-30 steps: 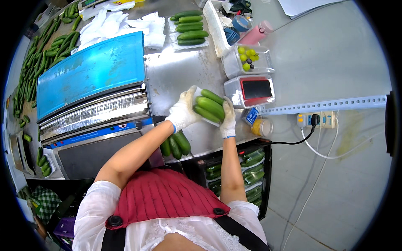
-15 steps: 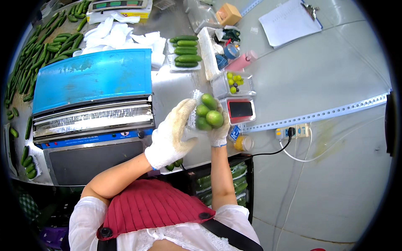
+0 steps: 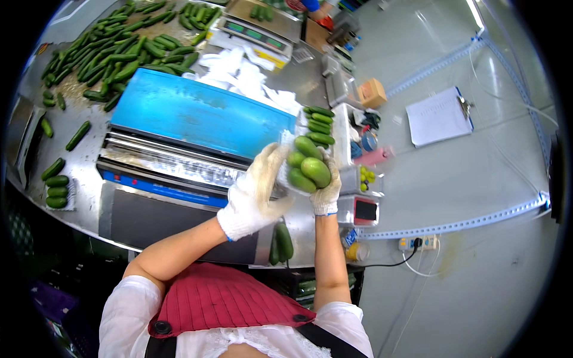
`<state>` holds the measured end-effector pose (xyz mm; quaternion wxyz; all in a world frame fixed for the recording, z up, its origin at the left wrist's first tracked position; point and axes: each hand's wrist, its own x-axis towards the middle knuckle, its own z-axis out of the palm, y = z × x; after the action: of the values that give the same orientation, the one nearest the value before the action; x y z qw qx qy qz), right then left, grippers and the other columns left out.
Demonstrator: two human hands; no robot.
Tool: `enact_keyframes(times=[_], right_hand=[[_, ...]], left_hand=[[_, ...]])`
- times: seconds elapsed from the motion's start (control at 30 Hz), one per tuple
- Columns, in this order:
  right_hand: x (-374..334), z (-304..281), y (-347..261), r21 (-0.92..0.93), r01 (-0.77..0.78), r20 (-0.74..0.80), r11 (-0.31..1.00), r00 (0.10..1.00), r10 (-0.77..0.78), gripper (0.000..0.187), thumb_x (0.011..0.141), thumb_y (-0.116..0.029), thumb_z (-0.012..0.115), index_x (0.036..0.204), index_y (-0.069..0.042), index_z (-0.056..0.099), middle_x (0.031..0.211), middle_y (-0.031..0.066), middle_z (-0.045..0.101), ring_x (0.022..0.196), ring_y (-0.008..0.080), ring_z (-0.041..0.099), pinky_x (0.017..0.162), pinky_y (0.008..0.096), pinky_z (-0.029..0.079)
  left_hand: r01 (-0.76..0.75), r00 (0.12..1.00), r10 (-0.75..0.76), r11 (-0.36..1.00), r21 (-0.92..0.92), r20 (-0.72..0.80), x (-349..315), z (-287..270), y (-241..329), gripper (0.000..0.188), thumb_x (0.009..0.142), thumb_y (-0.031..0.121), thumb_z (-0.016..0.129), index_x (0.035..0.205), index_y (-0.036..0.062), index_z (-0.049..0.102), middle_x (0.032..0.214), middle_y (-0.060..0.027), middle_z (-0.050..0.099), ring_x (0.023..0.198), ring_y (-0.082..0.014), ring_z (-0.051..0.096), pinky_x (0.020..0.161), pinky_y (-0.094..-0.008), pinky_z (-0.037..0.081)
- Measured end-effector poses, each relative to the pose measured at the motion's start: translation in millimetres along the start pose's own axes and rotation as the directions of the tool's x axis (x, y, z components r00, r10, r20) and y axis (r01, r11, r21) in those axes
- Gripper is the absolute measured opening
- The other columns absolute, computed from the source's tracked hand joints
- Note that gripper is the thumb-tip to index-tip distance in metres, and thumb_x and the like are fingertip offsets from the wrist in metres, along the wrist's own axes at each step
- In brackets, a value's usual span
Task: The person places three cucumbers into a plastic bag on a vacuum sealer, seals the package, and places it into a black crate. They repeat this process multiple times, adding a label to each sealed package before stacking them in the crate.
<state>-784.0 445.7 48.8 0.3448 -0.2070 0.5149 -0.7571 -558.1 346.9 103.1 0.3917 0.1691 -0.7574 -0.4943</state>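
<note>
The cucumbers [image 3: 315,172] on the white tray [image 3: 287,141] lie between the right hand [image 3: 326,192], which grips them, and the spread left hand [image 3: 253,194] just leftward, long axes pointing back toward the person.

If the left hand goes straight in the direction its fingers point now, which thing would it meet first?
Most likely the white tray of cucumbers, held by the right hand; its edge lies close to the fingertips of the left hand. Depth is unclear, so they may touch.

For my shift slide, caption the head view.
Gloved right hand holds cucumbers on a white tray, left hand alongside.
</note>
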Motion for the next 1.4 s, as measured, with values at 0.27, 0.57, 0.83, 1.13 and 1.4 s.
enact_keyframes(times=[0.27, 0.57, 0.83, 1.13, 1.4], right_hand=[[77, 125, 45, -0.393, 0.114, 0.141, 0.912, 0.988, -0.062, 0.051, 0.098, -0.029, 0.056, 0.135, 0.005, 0.050, 0.130, 0.0151, 0.056, 0.121, 0.0233, 0.051, 0.106, 0.0321, 0.037], [72, 204, 67, -0.868, 0.225, 0.248, 0.443, 0.969, -0.006, 0.055, 0.093, -0.043, 0.060, 0.131, -0.002, 0.057, 0.128, 0.0236, 0.059, 0.122, 0.0345, 0.055, 0.103, 0.0367, 0.042], [68, 197, 25, -0.756, 0.527, 0.431, 0.387, 0.847, -0.312, 0.047, 0.083, -0.028, 0.075, 0.121, -0.003, 0.063, 0.119, 0.0218, 0.062, 0.113, 0.0342, 0.059, 0.098, 0.0398, 0.047], [42, 230, 39, -0.626, 0.774, 0.753, -0.095, 0.568, -0.332, 0.051, 0.072, -0.028, 0.083, 0.111, -0.001, 0.065, 0.107, 0.0209, 0.065, 0.099, 0.0370, 0.061, 0.087, 0.0434, 0.050], [48, 211, 21, -0.669, 0.742, 0.685, -0.029, 0.601, -0.412, 0.042, 0.076, -0.020, 0.080, 0.113, -0.003, 0.066, 0.110, 0.0181, 0.065, 0.103, 0.0340, 0.060, 0.092, 0.0403, 0.048]], left_hand=[[0.288, 0.956, -0.268, 0.938, 0.193, -0.123, 41, -115, -58, 0.090, 0.079, 0.032, 0.076, 0.149, 0.0004, 0.029, 0.146, -0.0217, 0.042, 0.126, -0.0308, 0.050, 0.101, -0.0366, 0.045], [0.419, 0.900, -0.422, 0.766, 0.488, -0.110, 31, -179, -104, 0.089, 0.074, 0.042, 0.076, 0.145, 0.0048, 0.039, 0.141, -0.0240, 0.049, 0.129, -0.0368, 0.049, 0.106, -0.0398, 0.042], [0.370, 0.928, -0.296, 0.800, 0.473, -0.225, 14, -209, -89, 0.062, 0.082, 0.027, 0.073, 0.135, 0.0036, 0.051, 0.131, -0.0192, 0.057, 0.120, -0.0324, 0.057, 0.104, -0.0398, 0.044], [0.314, 0.933, -0.230, 0.897, 0.312, -0.278, 3, -207, -85, 0.055, 0.084, 0.021, 0.071, 0.131, 0.0000, 0.053, 0.127, -0.0183, 0.059, 0.117, -0.0283, 0.058, 0.102, -0.0377, 0.046], [0.328, 0.898, -0.229, 0.918, 0.224, -0.376, -9, -232, -78, 0.054, 0.084, 0.025, 0.070, 0.130, 0.0005, 0.054, 0.123, -0.0185, 0.061, 0.115, -0.0285, 0.059, 0.094, -0.0381, 0.050]])
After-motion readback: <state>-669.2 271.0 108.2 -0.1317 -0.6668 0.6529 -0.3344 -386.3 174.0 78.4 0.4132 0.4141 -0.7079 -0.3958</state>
